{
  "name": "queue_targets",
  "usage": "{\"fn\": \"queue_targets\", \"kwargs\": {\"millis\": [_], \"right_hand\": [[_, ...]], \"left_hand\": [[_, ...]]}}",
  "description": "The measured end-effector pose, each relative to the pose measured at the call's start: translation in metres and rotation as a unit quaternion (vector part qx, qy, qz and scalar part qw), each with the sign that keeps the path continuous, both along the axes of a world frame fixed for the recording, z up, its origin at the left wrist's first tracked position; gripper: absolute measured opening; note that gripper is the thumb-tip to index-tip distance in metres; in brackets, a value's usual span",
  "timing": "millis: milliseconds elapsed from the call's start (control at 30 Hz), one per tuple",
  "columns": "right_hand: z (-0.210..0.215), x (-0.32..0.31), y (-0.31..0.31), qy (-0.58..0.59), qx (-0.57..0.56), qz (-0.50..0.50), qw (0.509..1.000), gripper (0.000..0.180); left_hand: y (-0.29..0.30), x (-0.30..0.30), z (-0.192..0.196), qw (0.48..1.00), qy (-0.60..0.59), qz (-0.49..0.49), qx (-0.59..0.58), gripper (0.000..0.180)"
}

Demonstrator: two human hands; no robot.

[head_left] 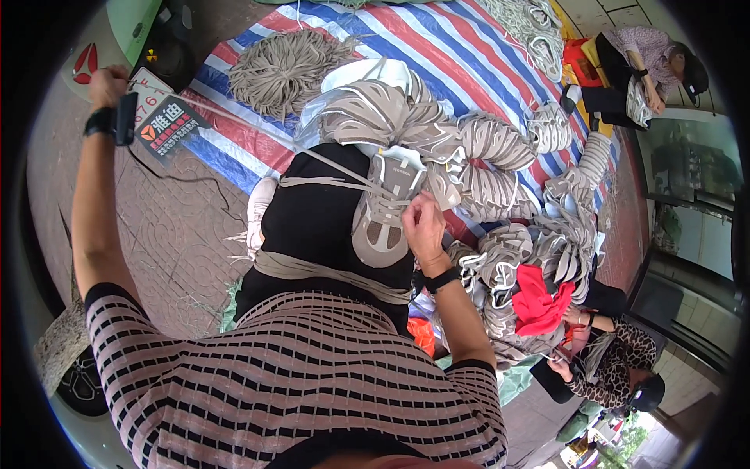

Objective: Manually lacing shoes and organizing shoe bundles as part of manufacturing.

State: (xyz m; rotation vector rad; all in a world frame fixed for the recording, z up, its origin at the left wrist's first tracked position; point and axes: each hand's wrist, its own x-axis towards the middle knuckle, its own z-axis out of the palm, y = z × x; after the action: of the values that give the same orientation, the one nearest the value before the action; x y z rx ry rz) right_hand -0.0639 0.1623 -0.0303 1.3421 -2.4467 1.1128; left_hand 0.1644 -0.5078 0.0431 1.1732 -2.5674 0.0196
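A beige and grey shoe upper (384, 209) lies on my lap, over black trousers. My right hand (423, 225) pinches the lace at the shoe's eyelets, fingers closed on it. A long beige lace (234, 119) runs taut from the shoe up to my left hand (107, 83), which is raised far to the left with its fist closed on the lace end. Both wrists carry black bands.
A pile of similar shoe uppers (500, 148) lies on a red, white and blue striped tarp (437, 47), with a bundle of loose laces (283, 69). One person sits at the right (609, 359), another at the top right (648, 62). A red cloth (539, 301) lies near.
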Motion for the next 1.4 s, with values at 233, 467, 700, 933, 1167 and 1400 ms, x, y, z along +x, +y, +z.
{"fn": "queue_targets", "kwargs": {"millis": [233, 467, 700, 933, 1167, 1400], "right_hand": [[0.010, 0.002, -0.003, -0.134, -0.049, 0.035, 0.989, 0.017], [0.067, 0.028, -0.051, 0.029, 0.141, 0.092, 0.985, 0.013], [0.061, 0.036, -0.053, -0.283, 0.159, 0.272, 0.906, 0.017], [0.141, -0.018, 0.061, -0.645, -0.417, 0.006, 0.641, 0.010], [0.115, -0.107, 0.218, -0.573, -0.590, -0.086, 0.562, 0.015], [0.042, -0.122, 0.331, -0.561, -0.544, -0.335, 0.527, 0.016]], "left_hand": [[-0.027, 0.034, 0.073, 0.913, 0.371, 0.084, 0.148, 0.014], [0.098, -0.032, 0.047, 0.520, 0.604, 0.127, 0.590, 0.016], [0.049, 0.070, -0.013, 0.537, 0.617, 0.130, 0.560, 0.016], [0.213, 0.025, -0.062, 0.725, 0.519, 0.119, 0.437, 0.018], [0.411, -0.102, -0.043, 0.822, 0.270, -0.292, 0.408, 0.016], [0.458, -0.128, -0.046, 0.867, -0.014, -0.332, 0.371, 0.005]]}}
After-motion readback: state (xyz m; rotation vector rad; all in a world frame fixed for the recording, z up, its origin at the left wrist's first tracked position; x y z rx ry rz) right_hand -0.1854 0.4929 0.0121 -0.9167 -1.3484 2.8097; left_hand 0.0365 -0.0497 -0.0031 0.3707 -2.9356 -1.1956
